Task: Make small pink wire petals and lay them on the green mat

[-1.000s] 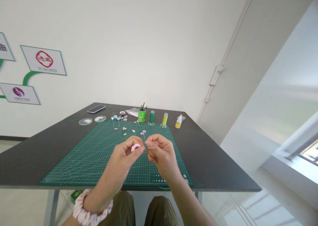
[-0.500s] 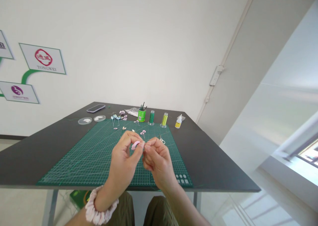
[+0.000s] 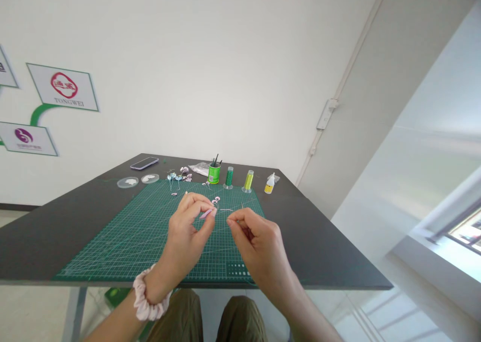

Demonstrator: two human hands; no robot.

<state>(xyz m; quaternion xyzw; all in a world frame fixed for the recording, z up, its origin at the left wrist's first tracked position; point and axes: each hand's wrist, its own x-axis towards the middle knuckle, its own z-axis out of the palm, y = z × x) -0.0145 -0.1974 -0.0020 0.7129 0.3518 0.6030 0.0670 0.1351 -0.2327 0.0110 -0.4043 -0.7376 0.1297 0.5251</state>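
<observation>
In the middle of the frame, the left hand (image 3: 191, 227) has its grip pinched on a pink petal (image 3: 205, 214) with a pale wire (image 3: 226, 210) poking out right, the right hand's (image 3: 261, 242) grip is pinched together on maybe nothing, I can't tell, and this looks like the wire-wrapping step, which next needs gentle, steady turning.

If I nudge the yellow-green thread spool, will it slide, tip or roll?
The yellow-green thread spool stands upright on a wider round foot, so a gentle low push would probably slide it. Its body is tall and narrow, so a push near the top might tip it. On its side, its round shape could let it roll.
</observation>
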